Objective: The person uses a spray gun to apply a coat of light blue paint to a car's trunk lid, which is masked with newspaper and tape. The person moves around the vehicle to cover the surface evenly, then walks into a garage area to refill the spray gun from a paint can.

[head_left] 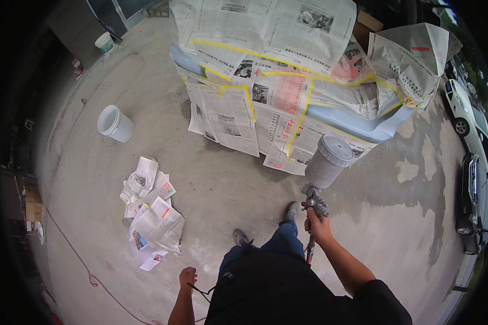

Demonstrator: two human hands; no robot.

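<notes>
My right hand point(318, 225) is wrapped round the handle of a paint spray gun point(312, 201). A grey cup with a ribbed lid point(327, 162) stands on top of the gun, tilted slightly right. Beyond it is a car's light blue-grey bumper point(347, 122), partly covered with newspaper sheets point(228, 122) and yellow masking tape point(300, 116). The cup overlaps the bumper's lower edge in view; whether they touch I cannot tell. Down by my left side, my left hand point(188, 277) has its fingers curled in. A thin black cord point(203, 293) runs beside it, and its grip is too small to make out.
Crumpled newspapers point(156, 216) lie on the concrete floor to the left. Farther off stand a white bucket point(115, 124) and a smaller pail point(104, 43). A red hose point(93, 280) trails along the lower left. Parked cars point(474, 195) line the right side.
</notes>
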